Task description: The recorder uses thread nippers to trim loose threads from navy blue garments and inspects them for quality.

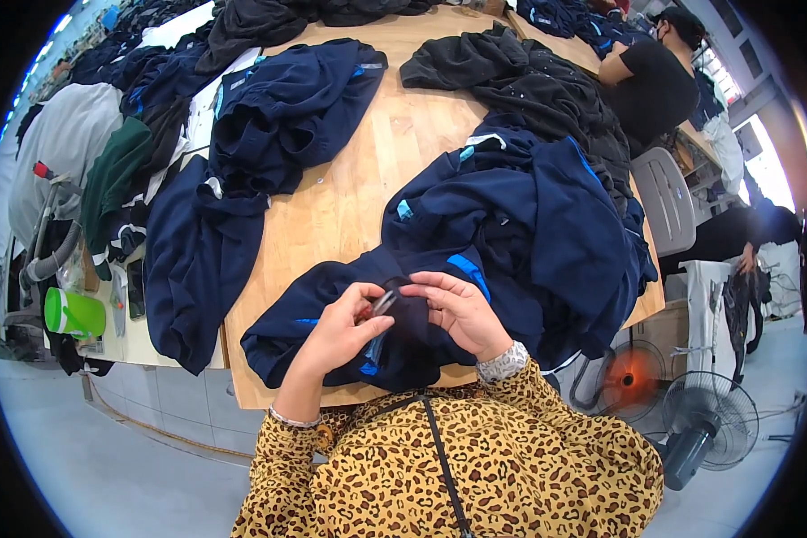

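Observation:
My left hand (pixel 345 327) is closed around what looks like a small pair of thread snips (pixel 386 302), its metal blades showing past my fingertips. Most of its handle is hidden in my palm. Close beside it, my right hand (pixel 464 316) pinches an edge of a navy garment (pixel 412 327) between thumb and fingers. Fingertips of both hands nearly meet over that cloth. The garment is bunched at the table's near edge and shows bright blue trim (pixel 468 273). Behind my right hand lies a heap of more navy cloth (pixel 547 215).
Navy garments (pixel 282 112) and a black garment pile (pixel 529 81) lie on the wooden table (pixel 350 193). At left is a green bucket (pixel 74 314). Fans (pixel 704 426) stand at the lower right near a grey chair (pixel 665 202). A person in black (pixel 659 81) sits beyond.

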